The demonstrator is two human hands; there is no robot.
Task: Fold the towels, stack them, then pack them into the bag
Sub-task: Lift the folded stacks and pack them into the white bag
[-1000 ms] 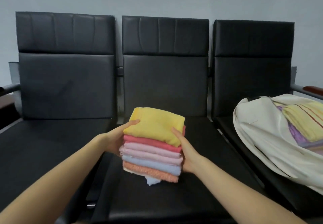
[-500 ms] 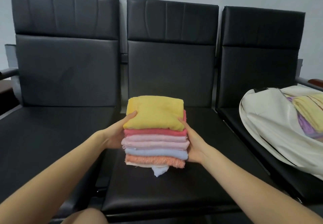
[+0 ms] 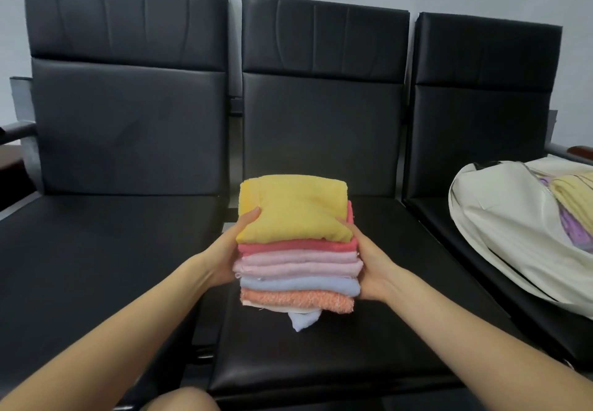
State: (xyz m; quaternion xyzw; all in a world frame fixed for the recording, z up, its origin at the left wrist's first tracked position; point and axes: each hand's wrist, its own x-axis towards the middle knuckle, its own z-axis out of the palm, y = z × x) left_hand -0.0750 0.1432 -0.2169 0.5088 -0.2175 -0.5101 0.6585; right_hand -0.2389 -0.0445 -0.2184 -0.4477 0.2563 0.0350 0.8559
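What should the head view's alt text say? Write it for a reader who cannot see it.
Two bare hands, left hand and right hand, hold a stack of folded towels, yellow on top, above the middle seat of three black chairs. A white bag on the right seat already holds towels.

Fuzzy terry-cloth towels (image 3: pixel 295 251); smooth, faintly glossy black leather-like seats (image 3: pixel 321 346); matt cream fabric bag (image 3: pixel 500 231); dull grey metal armrest (image 3: pixel 17 128).
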